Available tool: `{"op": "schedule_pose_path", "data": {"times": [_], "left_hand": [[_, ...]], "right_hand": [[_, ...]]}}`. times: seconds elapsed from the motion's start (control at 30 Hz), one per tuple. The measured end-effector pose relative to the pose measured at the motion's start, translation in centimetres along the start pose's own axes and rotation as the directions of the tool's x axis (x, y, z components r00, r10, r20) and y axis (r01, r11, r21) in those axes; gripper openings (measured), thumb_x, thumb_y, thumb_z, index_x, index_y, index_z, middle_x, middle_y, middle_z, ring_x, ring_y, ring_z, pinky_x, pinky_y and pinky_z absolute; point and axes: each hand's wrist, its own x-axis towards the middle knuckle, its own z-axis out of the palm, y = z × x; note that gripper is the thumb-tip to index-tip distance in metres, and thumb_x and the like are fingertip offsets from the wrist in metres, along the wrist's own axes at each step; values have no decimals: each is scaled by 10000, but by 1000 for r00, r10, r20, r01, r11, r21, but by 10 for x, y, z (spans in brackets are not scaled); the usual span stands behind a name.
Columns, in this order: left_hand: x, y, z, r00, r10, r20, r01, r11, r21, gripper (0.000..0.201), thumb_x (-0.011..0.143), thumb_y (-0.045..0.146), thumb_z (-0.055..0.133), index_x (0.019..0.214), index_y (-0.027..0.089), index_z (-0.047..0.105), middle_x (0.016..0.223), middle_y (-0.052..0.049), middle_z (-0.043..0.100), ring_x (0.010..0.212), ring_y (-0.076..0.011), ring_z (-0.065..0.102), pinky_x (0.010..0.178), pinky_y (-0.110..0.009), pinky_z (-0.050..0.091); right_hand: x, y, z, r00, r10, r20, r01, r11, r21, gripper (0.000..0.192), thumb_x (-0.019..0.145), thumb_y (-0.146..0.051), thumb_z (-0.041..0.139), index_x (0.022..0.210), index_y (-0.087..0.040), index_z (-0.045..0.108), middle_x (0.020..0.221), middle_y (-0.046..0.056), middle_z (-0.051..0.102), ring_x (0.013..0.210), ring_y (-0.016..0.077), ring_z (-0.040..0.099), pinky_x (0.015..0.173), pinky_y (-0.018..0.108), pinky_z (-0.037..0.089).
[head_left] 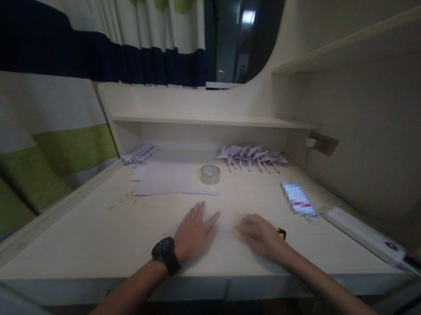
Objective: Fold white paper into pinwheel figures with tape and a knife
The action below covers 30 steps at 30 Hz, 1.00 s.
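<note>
– Paper [225, 230] is lying flat on the desk [90, 238] near its front edge, pinned under the left hand [195, 236], fingers spread wide.
– Right hand [256, 236] is curling around something yellow, too blurred to name; pressing evenly should be keeping the sheet from slipping.

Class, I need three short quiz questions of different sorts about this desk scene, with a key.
1. True or false: the left hand lies flat on a sheet of paper.
2. Which stands between the paper stack and the row of folded paper shapes? A) tape roll B) mug C) stapler
3. Fill in: the black watch sits on the ___ wrist.

Key: 1 true; 2 A, the tape roll; 3 left. The right hand partly hides a yellow and black tool.
</note>
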Motion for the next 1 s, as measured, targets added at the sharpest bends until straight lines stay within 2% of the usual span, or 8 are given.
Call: {"op": "schedule_pose_path", "data": {"times": [0.37,0.73,0.87,1.0], "left_hand": [[-1,-2,0,1000,9,15,-9,1000,-2,488,957,437,224,1411,308,347,1528,-25,200,1385,-308,174,1102,-483,190],[0,1,-3,1000,-2,31,2,1000,-3,470,956,391,244,1406,315,358,1530,-33,198,1378,-319,190,1103,-466,183],[0,0,-4,1000,4,30,-4,1000,1,476,957,403,235,1409,312,354,1529,-30,202,1379,-318,189,1101,-466,186],[0,-1,-2,1000,3,22,-3,1000,7,484,956,428,236,1406,305,362,1530,-43,196,1378,-325,187,1101,-464,187]], "right_hand": [[8,6,-3,998,-15,55,14,1000,27,180,879,-267,547,907,-225,720,800,50,589,801,178,535,705,294,409],[11,17,-2,997,-56,60,52,997,62,176,861,-282,579,951,-230,721,833,54,599,811,173,532,720,295,410],[6,21,-8,992,-76,98,60,985,160,172,854,-284,588,944,-236,726,852,53,619,841,175,544,755,303,427],[0,24,-22,987,-30,159,-5,976,218,151,833,-283,609,883,-231,741,838,49,616,805,168,557,727,289,439]]}}
